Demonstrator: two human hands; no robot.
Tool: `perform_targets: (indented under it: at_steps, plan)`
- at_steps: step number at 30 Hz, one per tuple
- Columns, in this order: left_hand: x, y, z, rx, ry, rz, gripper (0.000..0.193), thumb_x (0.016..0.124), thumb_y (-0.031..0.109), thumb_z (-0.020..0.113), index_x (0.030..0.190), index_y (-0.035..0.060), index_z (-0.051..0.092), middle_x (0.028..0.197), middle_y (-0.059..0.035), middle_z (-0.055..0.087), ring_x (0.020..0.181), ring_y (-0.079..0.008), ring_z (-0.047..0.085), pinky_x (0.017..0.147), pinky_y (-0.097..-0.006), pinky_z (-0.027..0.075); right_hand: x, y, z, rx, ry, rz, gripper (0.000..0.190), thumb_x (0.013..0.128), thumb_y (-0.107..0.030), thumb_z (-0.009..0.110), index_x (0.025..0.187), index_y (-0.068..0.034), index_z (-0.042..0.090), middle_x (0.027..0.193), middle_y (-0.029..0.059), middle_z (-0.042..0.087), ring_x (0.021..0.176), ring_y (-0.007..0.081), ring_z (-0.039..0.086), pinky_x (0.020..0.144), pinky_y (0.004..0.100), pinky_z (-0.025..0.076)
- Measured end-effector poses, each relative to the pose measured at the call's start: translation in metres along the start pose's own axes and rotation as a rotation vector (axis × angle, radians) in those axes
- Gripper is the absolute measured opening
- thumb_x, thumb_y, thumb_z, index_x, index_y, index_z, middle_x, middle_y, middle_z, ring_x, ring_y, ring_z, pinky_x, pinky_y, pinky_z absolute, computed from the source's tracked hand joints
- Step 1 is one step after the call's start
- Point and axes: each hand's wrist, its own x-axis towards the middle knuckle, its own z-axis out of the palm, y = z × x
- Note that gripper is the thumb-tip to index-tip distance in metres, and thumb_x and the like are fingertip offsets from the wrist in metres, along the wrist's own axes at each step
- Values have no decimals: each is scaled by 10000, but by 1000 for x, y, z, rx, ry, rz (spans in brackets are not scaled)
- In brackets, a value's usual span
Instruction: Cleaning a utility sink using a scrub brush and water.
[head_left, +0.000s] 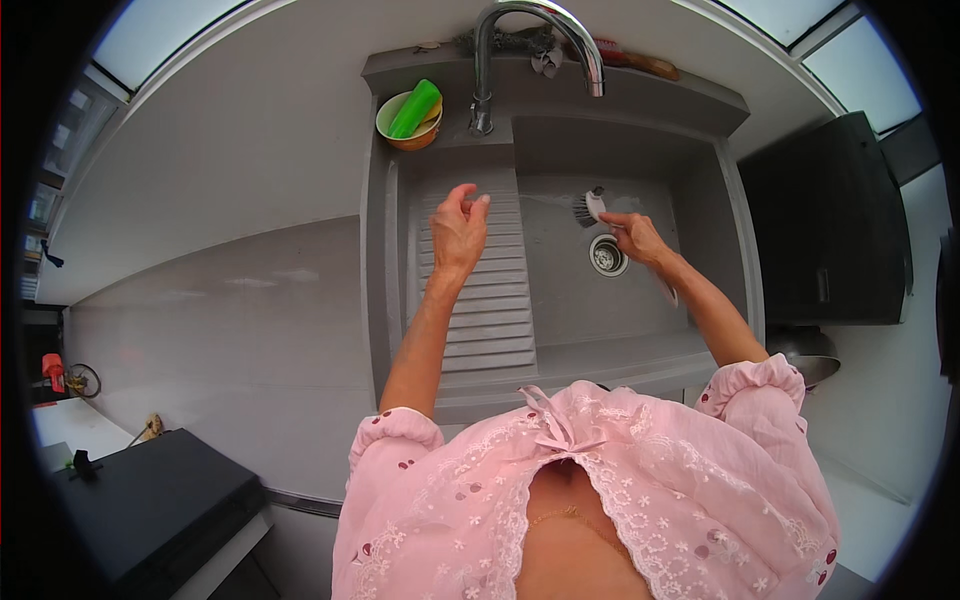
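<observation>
My right hand (639, 238) grips the handle of a white dish brush (594, 204) with grey bristles, low in the grey sink basin (577, 307). Part of the handle shows below my wrist. The brush head is just behind the metal drain strainer (608, 256). Over the ribbed drainboard (491, 322) on the left, my left hand (460, 232) is raised with nothing in it, its fingers curled and the thumb apart. Above the back of the sink arches a chrome faucet (484, 67); I see no water running from it.
A bowl (426, 140) with a green bottle-like object (415, 109) stands at the back left corner. A wooden-handled brush (651, 65) lies on the back ledge. To the right is a black appliance-like box (825, 225), with a metal pan (806, 356) below it.
</observation>
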Motion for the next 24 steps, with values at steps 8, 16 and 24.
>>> perform_targets:
  at_steps: [8, 16, 24]
  plan:
    - [170, -13, 31, 422, 123, 91, 297, 784, 262, 534, 756, -20, 621, 734, -196, 608, 739, -373, 589, 679, -415, 456, 29, -80, -57, 1074, -177, 586, 377, 898, -151, 382, 1272, -110, 384, 626, -35, 424, 456, -7, 287, 372, 134, 267]
    - [183, -37, 16, 633, 182, 303, 221, 798, 203, 538, 722, 5, 601, 740, -188, 596, 714, -359, 582, 628, -420, 457, 32, -58, -62, 1134, -289, 585, 383, 912, -173, 378, 1281, -74, 355, 669, -21, 450, 454, -11, 277, 375, 127, 272]
    - [172, -36, 19, 781, 192, 306, 215, 814, 203, 518, 752, 12, 595, 767, -187, 599, 739, -361, 585, 650, -422, 469, 40, -62, -51, 1487, -216, 562, 436, 914, -197, 402, 1311, -60, 283, 707, 8, 465, 479, 5, 292, 389, 132, 313]
